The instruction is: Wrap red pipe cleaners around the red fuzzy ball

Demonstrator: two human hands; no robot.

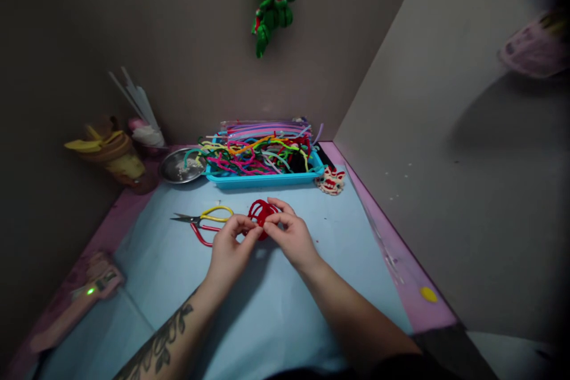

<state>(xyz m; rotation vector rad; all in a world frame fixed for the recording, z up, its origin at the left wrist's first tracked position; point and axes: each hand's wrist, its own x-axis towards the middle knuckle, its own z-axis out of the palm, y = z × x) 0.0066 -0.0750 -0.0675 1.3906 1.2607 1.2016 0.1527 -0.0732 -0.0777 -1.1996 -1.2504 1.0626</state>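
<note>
Between my two hands is a rounded red piece shaped from pipe cleaners (258,209), with open loops at its top. My left hand (235,240) pinches its lower left side between thumb and fingers. On the other side, my right hand (291,236) grips it with thumb and index finger, other fingers curled behind. The fingertips cover part of the lower edge. Just left of my left hand lie scissors (194,220) with one yellow and one red handle, blades apart and pointing left.
Behind my hands stands a blue tray (267,180) heaped with colourful pipe cleaners. A cream-and-red lion-like face (331,181) lies at its right, a metal bowl (171,169) at its left. A pink glue gun (84,303) with a lit green light rests at the left edge.
</note>
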